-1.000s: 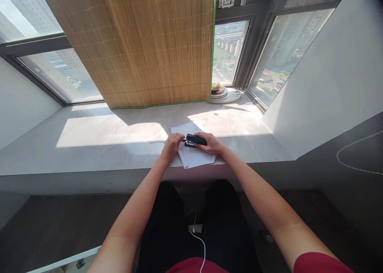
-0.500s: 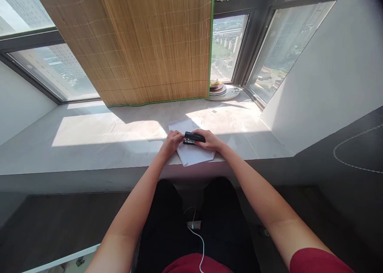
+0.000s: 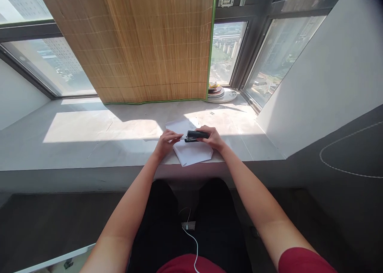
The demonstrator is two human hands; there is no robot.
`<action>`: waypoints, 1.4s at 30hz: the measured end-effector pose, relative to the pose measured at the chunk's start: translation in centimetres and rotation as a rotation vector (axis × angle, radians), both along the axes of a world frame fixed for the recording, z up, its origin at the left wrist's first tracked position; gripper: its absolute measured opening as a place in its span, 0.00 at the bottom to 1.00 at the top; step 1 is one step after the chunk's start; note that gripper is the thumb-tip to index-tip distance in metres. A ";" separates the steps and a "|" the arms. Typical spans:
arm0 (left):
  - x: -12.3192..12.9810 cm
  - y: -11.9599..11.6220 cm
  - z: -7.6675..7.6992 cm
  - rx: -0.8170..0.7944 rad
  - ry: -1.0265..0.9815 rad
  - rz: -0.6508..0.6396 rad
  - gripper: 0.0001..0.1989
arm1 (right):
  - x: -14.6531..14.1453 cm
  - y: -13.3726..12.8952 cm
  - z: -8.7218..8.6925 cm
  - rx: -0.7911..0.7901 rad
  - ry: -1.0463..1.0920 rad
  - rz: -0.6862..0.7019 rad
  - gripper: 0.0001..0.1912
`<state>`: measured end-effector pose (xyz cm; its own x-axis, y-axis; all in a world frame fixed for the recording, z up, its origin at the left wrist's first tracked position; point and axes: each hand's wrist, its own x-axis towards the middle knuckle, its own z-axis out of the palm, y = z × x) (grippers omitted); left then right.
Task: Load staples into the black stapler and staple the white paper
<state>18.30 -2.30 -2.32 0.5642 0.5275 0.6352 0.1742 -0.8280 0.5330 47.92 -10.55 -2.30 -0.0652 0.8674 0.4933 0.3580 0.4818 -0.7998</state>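
My right hand [image 3: 213, 138] is wrapped round the rear of a black stapler [image 3: 197, 135], which points left above white paper sheets [image 3: 191, 154] on the window ledge. At the stapler's front end, my left hand [image 3: 166, 142] has its thumb and fingers pinched on a small pale piece too small to identify. A second part of the paper [image 3: 179, 125] shows behind the stapler, partly in sunlight.
Stacked plates [image 3: 217, 92] stand on the ledge by the window at the back right. Small staple-like strips [image 3: 212, 113] lie in front of them. A bamboo blind [image 3: 143, 45] hangs behind the ledge. A white cable [image 3: 196, 245] runs over my lap.
The stapler has shifted slightly right relative to the paper, and a pale piece now shows between its front and my left fingers. My left hand has moved a little left. The camera view has shifted slightly.
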 end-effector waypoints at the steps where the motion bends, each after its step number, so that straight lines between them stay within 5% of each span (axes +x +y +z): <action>1: -0.1 -0.1 0.2 -0.029 -0.025 0.014 0.13 | 0.1 -0.2 0.3 -0.004 0.009 0.022 0.20; 6: -0.2 0.0 0.5 -0.209 -0.018 -0.005 0.40 | -0.7 -0.5 1.8 -0.056 -0.005 0.177 0.21; 10: -0.1 0.3 0.4 -0.288 0.030 -0.083 0.44 | -2.8 0.0 2.4 -0.065 -0.065 0.262 0.20; 16: -0.2 0.3 0.4 -0.284 -0.088 -0.016 0.33 | -4.8 0.9 1.4 -0.151 0.029 0.104 0.23; 23: 0.1 0.8 -0.2 -0.273 -0.335 0.519 0.10 | -6.2 2.6 -0.8 -0.217 0.011 -0.221 0.23; 28: -0.1 1.0 -0.4 -0.428 -0.165 0.630 0.06 | -1.8 -0.7 -0.7 -0.198 -0.060 -0.329 0.22; 34: 0.6 0.9 -0.3 -0.394 0.140 0.672 0.12 | 4.4 -5.4 -0.6 -0.166 -0.042 -0.458 0.24; 38: 0.0 1.6 0.6 -0.366 0.293 0.614 0.09 | 6.5 -4.9 -0.2 -0.197 -0.047 -0.436 0.27; 42: -4.8 3.7 1.8 -0.215 0.421 0.713 0.12 | 9.6 -1.5 0.5 -0.150 -0.084 -0.623 0.26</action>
<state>13.46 1.40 -0.49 0.2184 0.9309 0.2928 0.8337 -0.3339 0.4397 57.49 -12.08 -1.83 0.4397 0.8144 0.3788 0.5988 0.0485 -0.7994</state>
